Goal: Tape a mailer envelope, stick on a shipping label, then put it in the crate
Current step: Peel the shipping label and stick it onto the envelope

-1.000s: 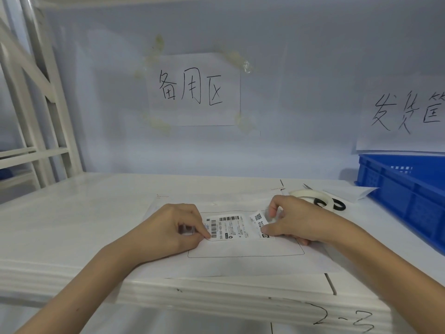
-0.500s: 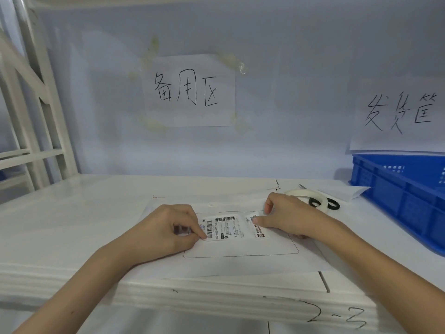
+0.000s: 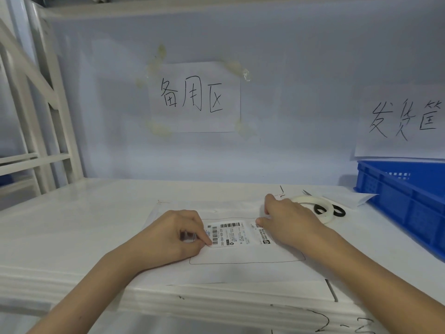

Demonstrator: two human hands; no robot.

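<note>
The label-sticking step is in hand: on the envelope (image 3: 240, 273) at the table's near edge, left hand (image 3: 168, 237) pinches the label (image 3: 237, 235), right hand (image 3: 291, 222) presses it; next, smoothing, then the crate (image 3: 407, 201) beyond.

Two bare forearms, no sleeves, bare hands

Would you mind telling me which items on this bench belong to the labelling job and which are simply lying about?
Part of the job:
- shipping label, pressed down by the left hand and right hand
- mailer envelope beneath it
- tape roll
- blue crate

Lying about:
- scissors
- loose paper
- wall signs
</note>
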